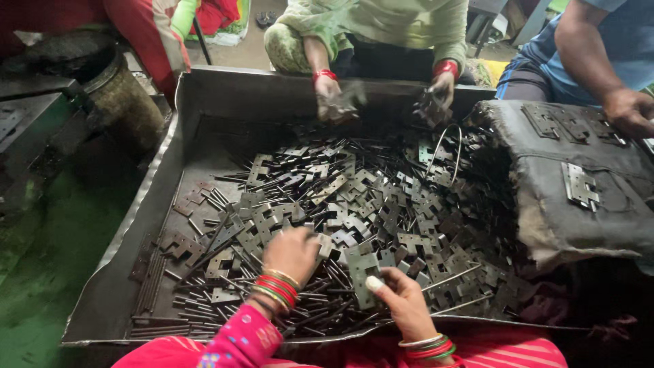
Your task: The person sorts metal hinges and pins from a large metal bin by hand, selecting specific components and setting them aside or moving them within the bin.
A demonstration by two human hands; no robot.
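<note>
Item: grey stamped-metal hinge leaf with punched holes, pinched upright between thumb and fingers of your right hand, directly above the near rim of the large dented sheet-metal tray.

Your left hand lies palm-down on the heap of loose grey hinge leaves, just left of the held leaf, fingers curled into the pile; you cannot tell what, if anything, it has closed on.

Thin dark steel pins lie scattered along the tray's near left, beside your left wrist.

Across the tray, another person's two hands work on hinge parts.

Far right: a worn grey cloth pad carrying assembled hinges.
</note>
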